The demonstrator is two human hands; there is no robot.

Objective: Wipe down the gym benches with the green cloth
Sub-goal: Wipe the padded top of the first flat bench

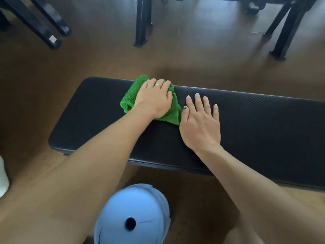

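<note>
Cloth: green cloth [131, 97] bunched on the far edge of the black bench [255, 124], toward its left end.
Left hand [154, 98]: on top, fingers curled into the cloth.
Right hand [200, 122]: flat on the pad, fingers straight, thumb touching the cloth's corner.
Below: blue plastic object [133, 213] on the floor.

Soft daylight, floor [202, 50] glare, wide-angle edge distortion.

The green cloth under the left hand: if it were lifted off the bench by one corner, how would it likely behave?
The green cloth is bunched and folded under the left hand, so it would probably hang limp. Its looped, towel-like pile suggests it is light and grips rather than slides on the ribbed bench pad. Nothing suggests it could roll or break.
</note>
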